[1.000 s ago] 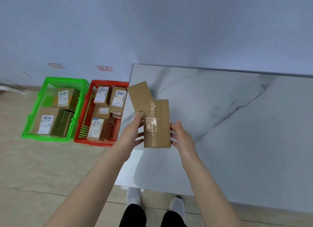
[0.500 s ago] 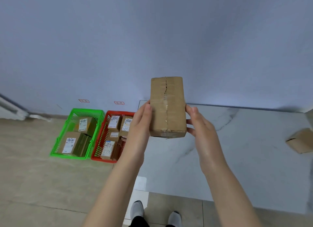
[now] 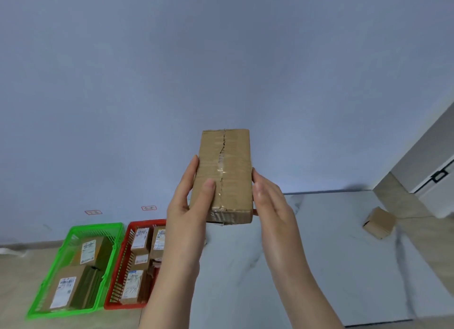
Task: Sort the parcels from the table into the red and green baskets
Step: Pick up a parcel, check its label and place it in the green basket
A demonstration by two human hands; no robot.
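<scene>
A long brown cardboard parcel (image 3: 224, 171) with a taped, cracked seam is held upright in the air above the marble table (image 3: 319, 267). My left hand (image 3: 188, 205) grips its left side, thumb across the front. My right hand (image 3: 270, 201) holds its right edge with fairly straight fingers. On the floor at lower left stand the green basket (image 3: 73, 233) and the red basket (image 3: 115, 274), each holding labelled parcels. A small brown parcel (image 3: 379, 222) lies at the table's far right.
A plain wall fills the upper view, with two small red-framed labels (image 3: 148, 208) above the baskets. A white door or cabinet (image 3: 427, 166) stands at the right. Tiled floor surrounds the baskets.
The parcel has been lifted from near the table to upright at chest height and held there. The view tilted up, and the small parcel at the right came into sight.
</scene>
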